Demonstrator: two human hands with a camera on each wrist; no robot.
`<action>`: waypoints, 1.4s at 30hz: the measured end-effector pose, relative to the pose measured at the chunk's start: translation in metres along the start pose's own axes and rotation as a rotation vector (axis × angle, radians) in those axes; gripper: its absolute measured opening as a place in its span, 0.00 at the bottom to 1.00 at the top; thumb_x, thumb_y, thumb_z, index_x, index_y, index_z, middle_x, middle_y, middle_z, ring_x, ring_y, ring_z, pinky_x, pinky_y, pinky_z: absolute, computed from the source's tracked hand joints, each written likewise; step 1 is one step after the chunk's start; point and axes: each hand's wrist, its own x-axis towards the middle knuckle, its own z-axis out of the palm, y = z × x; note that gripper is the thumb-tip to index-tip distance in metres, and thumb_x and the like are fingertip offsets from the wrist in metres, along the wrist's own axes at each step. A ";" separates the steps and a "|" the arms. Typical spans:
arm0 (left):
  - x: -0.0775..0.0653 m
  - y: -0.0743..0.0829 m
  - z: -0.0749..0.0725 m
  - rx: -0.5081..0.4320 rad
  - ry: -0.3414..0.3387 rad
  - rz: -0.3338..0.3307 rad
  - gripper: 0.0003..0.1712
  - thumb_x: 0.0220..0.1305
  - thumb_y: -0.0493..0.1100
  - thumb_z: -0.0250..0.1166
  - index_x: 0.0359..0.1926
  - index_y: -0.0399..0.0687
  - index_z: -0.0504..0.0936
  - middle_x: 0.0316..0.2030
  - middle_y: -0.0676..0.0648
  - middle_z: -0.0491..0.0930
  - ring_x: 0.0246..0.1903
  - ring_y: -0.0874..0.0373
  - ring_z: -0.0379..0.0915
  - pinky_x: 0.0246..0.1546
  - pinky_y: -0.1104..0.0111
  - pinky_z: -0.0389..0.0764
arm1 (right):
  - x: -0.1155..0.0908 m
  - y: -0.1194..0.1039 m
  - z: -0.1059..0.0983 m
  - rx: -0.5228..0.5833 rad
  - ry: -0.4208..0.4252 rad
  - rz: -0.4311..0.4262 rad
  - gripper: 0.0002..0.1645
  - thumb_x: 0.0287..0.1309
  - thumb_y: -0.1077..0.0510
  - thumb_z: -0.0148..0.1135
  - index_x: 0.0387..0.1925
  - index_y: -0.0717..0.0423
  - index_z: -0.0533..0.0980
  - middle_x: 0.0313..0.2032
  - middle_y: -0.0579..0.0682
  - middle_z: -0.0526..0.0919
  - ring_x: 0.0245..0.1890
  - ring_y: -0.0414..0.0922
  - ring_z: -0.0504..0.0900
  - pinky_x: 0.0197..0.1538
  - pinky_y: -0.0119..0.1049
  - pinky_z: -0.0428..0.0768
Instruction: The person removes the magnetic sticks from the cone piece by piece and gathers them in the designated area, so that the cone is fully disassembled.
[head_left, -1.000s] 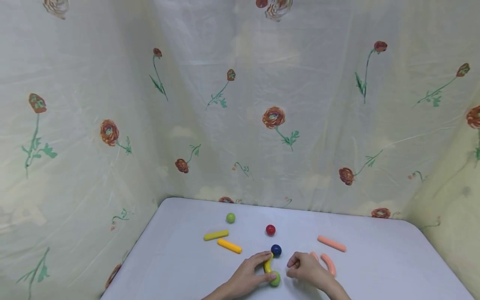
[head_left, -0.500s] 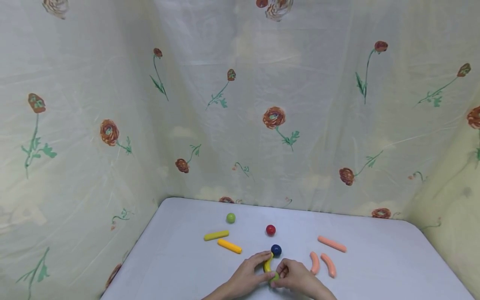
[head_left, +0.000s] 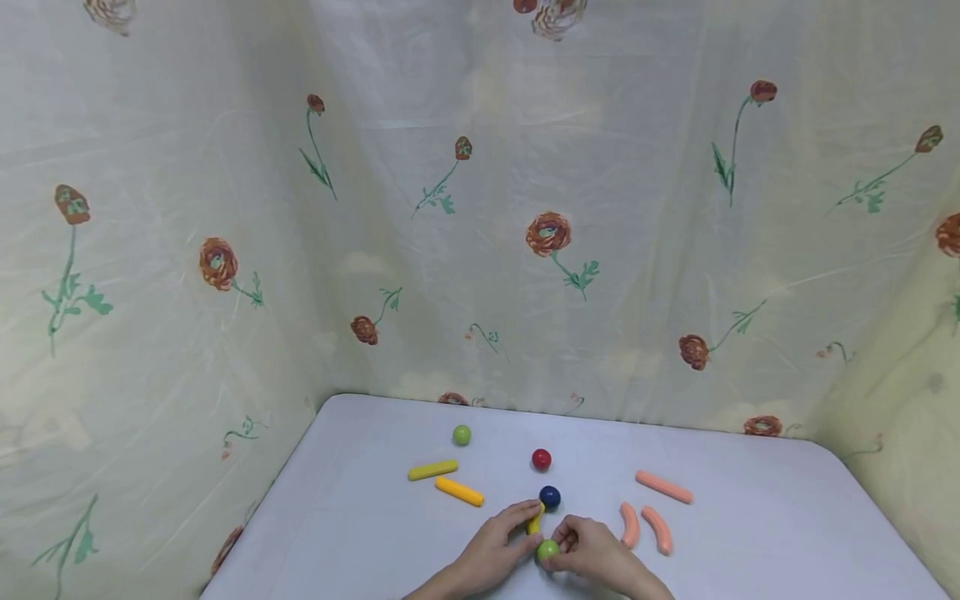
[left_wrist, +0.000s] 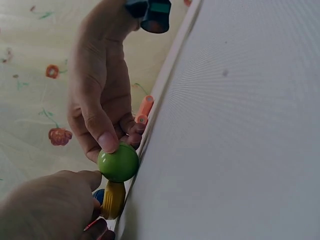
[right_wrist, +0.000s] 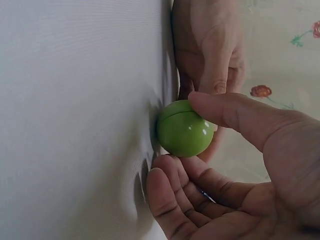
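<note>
My left hand (head_left: 491, 542) grips a short yellow curved stick (head_left: 535, 523), its fingers over the far end and its thumb by the near end. Against that near end sits a shiny green ball (head_left: 547, 550). My right hand (head_left: 596, 554) pinches this ball; its thumb presses on the ball in the right wrist view, and the other fingers curl close beside it. A seam line shows on the green ball (right_wrist: 185, 129). At the far end of the curved stick lies a dark blue ball (head_left: 550, 498).
A red ball (head_left: 542, 459) and a second green ball (head_left: 462, 435) lie farther back. On the left are an olive-yellow stick (head_left: 432, 470) and an orange-yellow stick (head_left: 459, 492). To the right lie a straight pink stick (head_left: 663, 487) and two curved pink sticks (head_left: 629, 526). Flowered cloth (head_left: 480, 208) surrounds the white table (head_left: 750, 517).
My right hand has moved left onto the near green ball and now pinches it. The left thumb has drawn back slightly from the ball, and the blue ball has shifted slightly.
</note>
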 end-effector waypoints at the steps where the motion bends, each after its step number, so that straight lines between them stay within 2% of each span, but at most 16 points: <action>1: 0.000 0.000 0.000 0.004 0.002 0.002 0.26 0.68 0.58 0.57 0.65 0.62 0.71 0.66 0.59 0.68 0.68 0.57 0.62 0.67 0.55 0.64 | 0.000 0.000 0.000 -0.003 0.005 -0.002 0.19 0.45 0.49 0.75 0.32 0.56 0.76 0.26 0.45 0.77 0.27 0.40 0.72 0.27 0.27 0.69; 7: -0.001 -0.001 -0.001 0.018 0.012 0.013 0.25 0.67 0.56 0.59 0.64 0.63 0.71 0.66 0.59 0.69 0.68 0.57 0.62 0.67 0.55 0.66 | 0.000 0.000 0.000 -0.010 0.006 -0.019 0.19 0.47 0.48 0.74 0.33 0.56 0.77 0.27 0.44 0.78 0.28 0.40 0.72 0.28 0.27 0.69; 18: 0.001 -0.002 -0.003 0.044 0.021 0.043 0.28 0.63 0.58 0.62 0.63 0.61 0.72 0.64 0.57 0.70 0.66 0.57 0.64 0.66 0.55 0.66 | 0.001 0.004 -0.010 0.005 -0.097 -0.035 0.15 0.51 0.48 0.70 0.36 0.53 0.82 0.28 0.43 0.82 0.28 0.40 0.77 0.30 0.32 0.76; 24: 0.000 0.000 -0.002 0.070 0.027 0.049 0.28 0.63 0.57 0.63 0.63 0.61 0.73 0.63 0.57 0.71 0.65 0.58 0.65 0.66 0.55 0.67 | 0.003 0.009 -0.012 0.037 -0.128 -0.066 0.14 0.51 0.52 0.69 0.38 0.55 0.83 0.30 0.44 0.84 0.30 0.40 0.80 0.31 0.33 0.79; 31: 0.000 0.003 -0.002 0.082 0.022 0.034 0.27 0.62 0.57 0.64 0.62 0.61 0.74 0.62 0.58 0.72 0.64 0.58 0.66 0.65 0.56 0.68 | 0.004 0.010 -0.014 0.040 -0.146 -0.075 0.13 0.51 0.56 0.69 0.39 0.56 0.83 0.32 0.45 0.84 0.31 0.41 0.78 0.32 0.33 0.79; 38: 0.000 0.003 -0.002 0.088 0.013 0.046 0.27 0.62 0.56 0.65 0.62 0.60 0.74 0.62 0.58 0.73 0.64 0.58 0.66 0.65 0.55 0.68 | 0.002 0.008 -0.014 0.025 -0.148 -0.067 0.12 0.49 0.55 0.69 0.36 0.55 0.83 0.29 0.43 0.84 0.29 0.39 0.77 0.31 0.31 0.77; 42: 0.000 0.003 -0.002 0.094 0.011 0.050 0.28 0.61 0.57 0.65 0.62 0.61 0.74 0.62 0.59 0.73 0.64 0.59 0.67 0.65 0.56 0.68 | -0.001 0.005 -0.015 0.051 -0.192 -0.040 0.10 0.51 0.54 0.69 0.35 0.55 0.84 0.26 0.43 0.84 0.26 0.37 0.78 0.30 0.31 0.76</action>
